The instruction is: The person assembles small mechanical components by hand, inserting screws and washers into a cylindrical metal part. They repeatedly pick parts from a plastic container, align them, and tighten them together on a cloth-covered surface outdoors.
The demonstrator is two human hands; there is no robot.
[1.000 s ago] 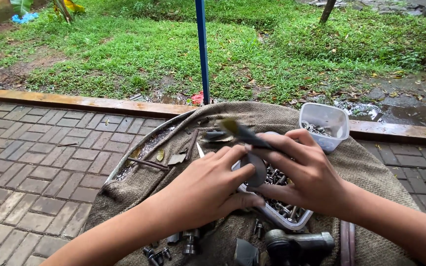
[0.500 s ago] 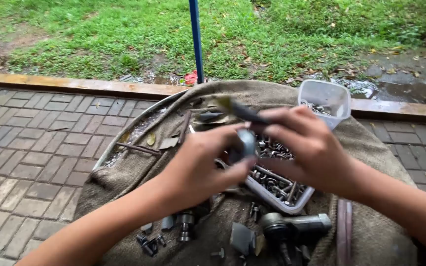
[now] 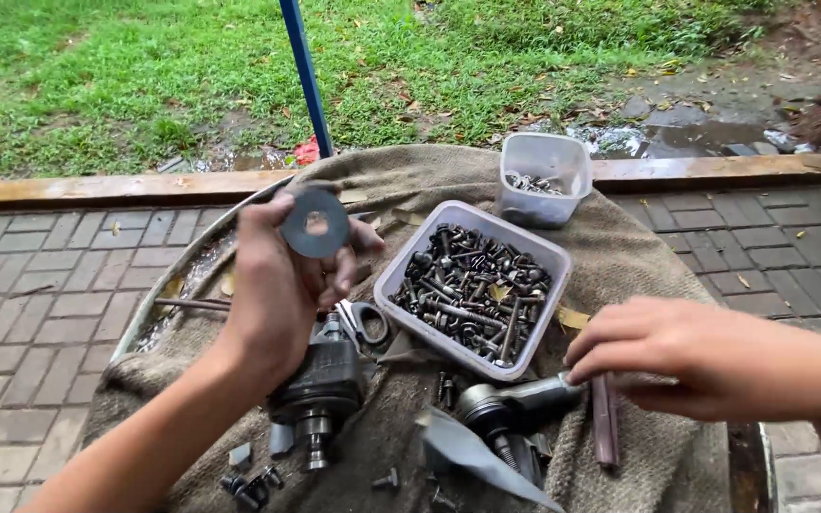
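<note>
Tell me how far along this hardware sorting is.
Done: the small clear tub holds only a few metal bits. In hand: the left hand holds up a dark round washer-like disc in a fingertip grip; the right hand hovers low over the burlap near a brown rod. Left: the larger tray is full of bolts, and loose parts lie on the cloth.

Your left hand (image 3: pixel 277 285) holds a flat disc (image 3: pixel 315 224) of dull grey metal, matt and lightly worn. The bench wears coarse, rough burlap cloth (image 3: pixel 639 247). The 2 tubs (image 3: pixel 401 275) (image 3: pixel 544 157) look like cloudy, translucent plastic, smooth-walled. The bolts (image 3: pixel 472 290) inside are dark, greasy metal. Beyond, the brick paving (image 3: pixel 40 285) looks rough and damp.
</note>
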